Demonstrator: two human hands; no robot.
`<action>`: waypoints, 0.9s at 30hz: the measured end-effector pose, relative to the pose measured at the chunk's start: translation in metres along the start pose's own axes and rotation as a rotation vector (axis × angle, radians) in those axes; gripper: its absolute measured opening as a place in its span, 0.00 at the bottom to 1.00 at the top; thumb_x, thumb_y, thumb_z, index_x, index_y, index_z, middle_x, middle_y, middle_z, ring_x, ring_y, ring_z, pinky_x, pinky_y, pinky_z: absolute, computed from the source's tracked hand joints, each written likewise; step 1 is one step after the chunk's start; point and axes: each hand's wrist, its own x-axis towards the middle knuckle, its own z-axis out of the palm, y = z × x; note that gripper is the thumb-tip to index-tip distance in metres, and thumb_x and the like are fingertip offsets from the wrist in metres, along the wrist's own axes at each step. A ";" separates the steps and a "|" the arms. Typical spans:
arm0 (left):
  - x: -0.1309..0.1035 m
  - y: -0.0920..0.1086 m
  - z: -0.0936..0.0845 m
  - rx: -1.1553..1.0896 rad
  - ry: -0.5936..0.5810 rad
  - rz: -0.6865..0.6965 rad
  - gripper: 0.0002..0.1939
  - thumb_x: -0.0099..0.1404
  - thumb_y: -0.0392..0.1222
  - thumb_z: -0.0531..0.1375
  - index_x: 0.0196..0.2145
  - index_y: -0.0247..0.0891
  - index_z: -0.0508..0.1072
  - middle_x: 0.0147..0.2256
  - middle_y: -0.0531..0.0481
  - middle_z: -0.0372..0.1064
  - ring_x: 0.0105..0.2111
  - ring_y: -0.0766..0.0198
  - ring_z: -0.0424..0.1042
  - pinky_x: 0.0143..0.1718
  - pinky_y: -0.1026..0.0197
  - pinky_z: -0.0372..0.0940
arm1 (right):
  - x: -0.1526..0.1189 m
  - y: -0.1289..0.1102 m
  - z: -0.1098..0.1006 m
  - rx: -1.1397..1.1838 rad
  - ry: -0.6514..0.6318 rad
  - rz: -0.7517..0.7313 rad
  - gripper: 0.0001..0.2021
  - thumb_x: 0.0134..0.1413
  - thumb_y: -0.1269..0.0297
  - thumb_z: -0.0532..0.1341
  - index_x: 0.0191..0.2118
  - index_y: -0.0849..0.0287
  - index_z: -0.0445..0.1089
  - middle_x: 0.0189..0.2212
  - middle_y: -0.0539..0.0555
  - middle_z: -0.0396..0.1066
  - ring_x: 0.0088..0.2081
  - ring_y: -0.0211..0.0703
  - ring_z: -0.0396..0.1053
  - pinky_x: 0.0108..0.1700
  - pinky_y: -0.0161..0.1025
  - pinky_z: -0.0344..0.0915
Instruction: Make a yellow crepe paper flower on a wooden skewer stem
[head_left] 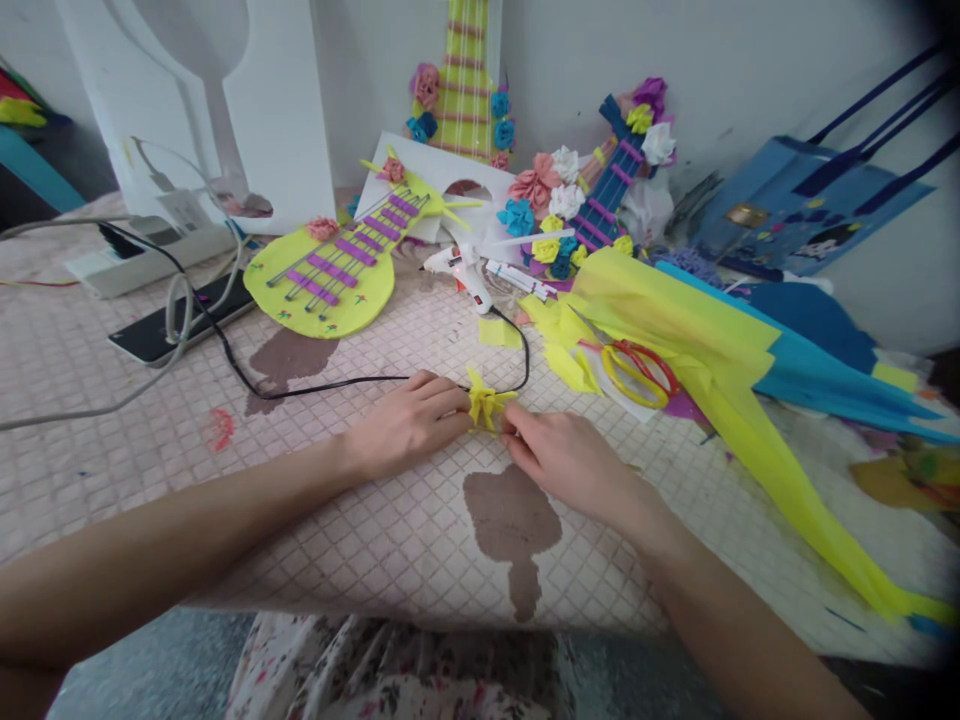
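Between my two hands, low over the table, is a small yellow crepe-paper flower (pixel 484 402) with pointed petals. Its left side is pinched by the fingers of my left hand (pixel 416 422). My right hand (pixel 559 450) grips the right side between thumb and forefinger. A black cord (pixel 337 382) passes just behind the flower and runs to a white hot glue gun (pixel 466 275) lying farther back. Near the gun is a small yellow paper square (pixel 499 333). Scissors with red and yellow handles (pixel 637 375) lie right of my hands.
Yellow crepe paper (pixel 675 310) and blue crepe paper (pixel 832 375) spread over the right side. Behind stand a yellow paper lute (pixel 322 280) and a blue flowered one (pixel 611 200). A power strip (pixel 150 262), a phone (pixel 180 320) and a blue bag (pixel 795 200) flank them.
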 end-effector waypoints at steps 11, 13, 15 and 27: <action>0.000 0.003 0.003 -0.029 0.035 -0.049 0.10 0.70 0.36 0.49 0.35 0.35 0.69 0.36 0.48 0.70 0.39 0.63 0.67 0.41 0.57 0.59 | 0.000 -0.001 -0.004 0.047 -0.009 0.009 0.06 0.60 0.66 0.49 0.36 0.58 0.62 0.25 0.51 0.70 0.26 0.38 0.66 0.26 0.34 0.48; 0.000 0.004 0.003 -0.034 0.044 -0.073 0.09 0.70 0.36 0.49 0.36 0.35 0.68 0.36 0.48 0.70 0.38 0.63 0.67 0.40 0.57 0.59 | 0.000 -0.001 -0.006 0.049 -0.003 0.016 0.05 0.60 0.66 0.50 0.37 0.58 0.62 0.26 0.51 0.71 0.26 0.38 0.67 0.26 0.34 0.48; 0.001 0.005 0.003 -0.035 0.047 -0.095 0.09 0.70 0.36 0.49 0.37 0.35 0.68 0.35 0.48 0.70 0.37 0.63 0.67 0.40 0.58 0.58 | 0.000 -0.001 -0.006 0.046 0.004 0.023 0.05 0.60 0.65 0.51 0.37 0.59 0.61 0.27 0.51 0.71 0.26 0.39 0.67 0.26 0.34 0.48; 0.000 0.003 0.002 -0.022 0.065 -0.106 0.08 0.70 0.36 0.50 0.38 0.34 0.68 0.35 0.48 0.70 0.36 0.62 0.66 0.39 0.58 0.57 | 0.001 -0.001 -0.001 0.071 0.030 0.019 0.04 0.59 0.66 0.51 0.39 0.59 0.60 0.28 0.51 0.71 0.27 0.39 0.68 0.26 0.35 0.51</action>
